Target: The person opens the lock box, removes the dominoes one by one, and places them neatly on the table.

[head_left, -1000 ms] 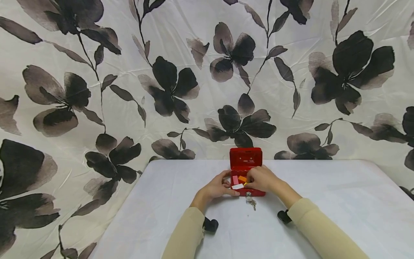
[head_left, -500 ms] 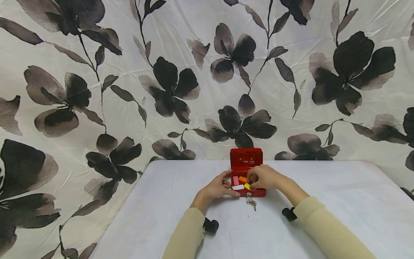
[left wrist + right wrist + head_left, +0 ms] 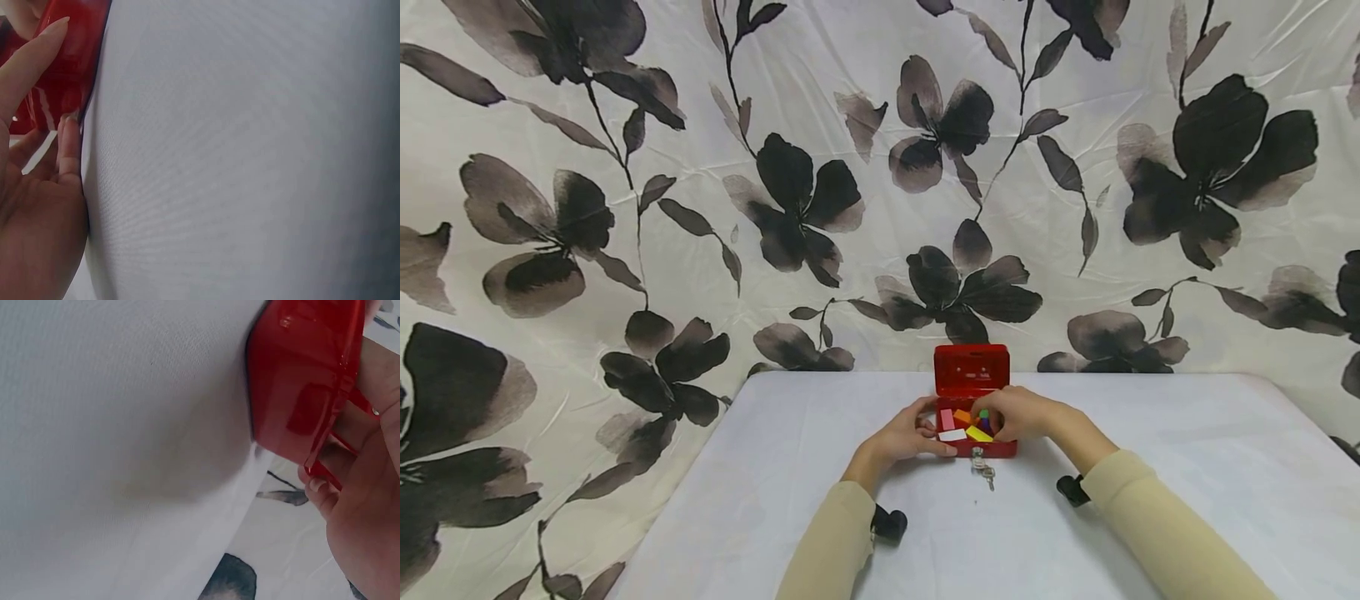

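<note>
A small red metal cash box stands with its lid up on the white table. My left hand holds its left front corner, thumb on the front wall and fingers along the side, as the left wrist view also shows. Inside lie a pink block, an orange block, a white block and a yellow block. My right hand reaches over the right wall with bent fingers, beside a green and dark blue piece. Its fingertips are partly hidden, so I cannot tell whether they pinch anything.
Keys hang from the lock at the box's front. The raised lid stands at the back, near the table's far edge. White cloth covers the table. A floral curtain hangs behind it.
My right hand has moved off the yellow block, slightly rightward, leaving it lying in the box. The green and dark blue piece has come into sight. My left hand stays in place.
</note>
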Motion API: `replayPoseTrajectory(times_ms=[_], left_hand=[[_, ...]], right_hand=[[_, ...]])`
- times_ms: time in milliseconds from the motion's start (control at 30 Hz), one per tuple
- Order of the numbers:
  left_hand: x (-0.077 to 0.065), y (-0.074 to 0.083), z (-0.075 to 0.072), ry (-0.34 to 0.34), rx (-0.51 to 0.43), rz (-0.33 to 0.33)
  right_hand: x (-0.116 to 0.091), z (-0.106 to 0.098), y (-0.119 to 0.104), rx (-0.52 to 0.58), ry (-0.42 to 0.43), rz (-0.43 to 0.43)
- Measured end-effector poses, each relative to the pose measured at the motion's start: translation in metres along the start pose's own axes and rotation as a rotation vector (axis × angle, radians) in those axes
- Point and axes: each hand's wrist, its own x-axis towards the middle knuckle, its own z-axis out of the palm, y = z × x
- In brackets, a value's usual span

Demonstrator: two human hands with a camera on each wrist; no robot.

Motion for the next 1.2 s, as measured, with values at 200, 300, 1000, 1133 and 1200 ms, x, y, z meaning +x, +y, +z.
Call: replayPoseTrajectory(times_ms=[200,300,1000,1133,1200], left_hand=[[0.002,0.0,-0.001,-0.011,-0.011,0.01],[0.002,0.001,-0.001,-0.013,-0.017,0.014],[0.002,0.003,0.001,-0.023,-0.047,0.008],[0.001,0.002,0.0,-0.017,-0.043,0.009],[0.001,0.001,0.0,-0.014,-0.036,0.01]], right_hand=[[0.004,0.0,0.0,-0.049,0.016,-0.038],[0.006,0.0,0.001,-0.05,0.014,-0.046],[0.015,0.004,-0.002,-0.041,0.015,-0.086],[0.017,0.006,-0.004,-0.063,0.021,-0.085],[0.018,0.008,-0.005,-0.07,0.025,-0.086]])
